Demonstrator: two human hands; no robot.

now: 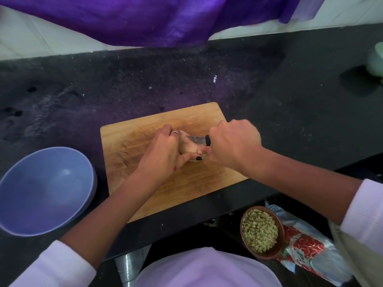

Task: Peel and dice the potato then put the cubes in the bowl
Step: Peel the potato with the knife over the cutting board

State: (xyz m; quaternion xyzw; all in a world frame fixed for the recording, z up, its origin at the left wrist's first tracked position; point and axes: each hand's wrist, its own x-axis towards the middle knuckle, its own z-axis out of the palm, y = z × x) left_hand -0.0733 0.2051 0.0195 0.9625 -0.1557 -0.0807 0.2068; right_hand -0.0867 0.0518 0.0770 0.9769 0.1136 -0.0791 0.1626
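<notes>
A pale potato (pixel 187 147) lies on the wooden cutting board (pixel 145 141) in the middle of the dark counter. My left hand (pixel 165 150) grips it from the left, fingers curled over its top and thumb under its near side. My right hand (pixel 234 141) holds a knife by its black handle. The knife's blade (pixel 196 139) lies across the top of the potato. An empty blue bowl (pixel 44 190) stands to the left of the board, near the counter's front edge.
A brown bowl of small green grains (pixel 261 232) sits below the counter's front edge at the lower right, on a printed packet (pixel 306 245). Purple cloth (pixel 145 19) hangs along the back wall. A pale green object (pixel 376 56) stands at the far right edge.
</notes>
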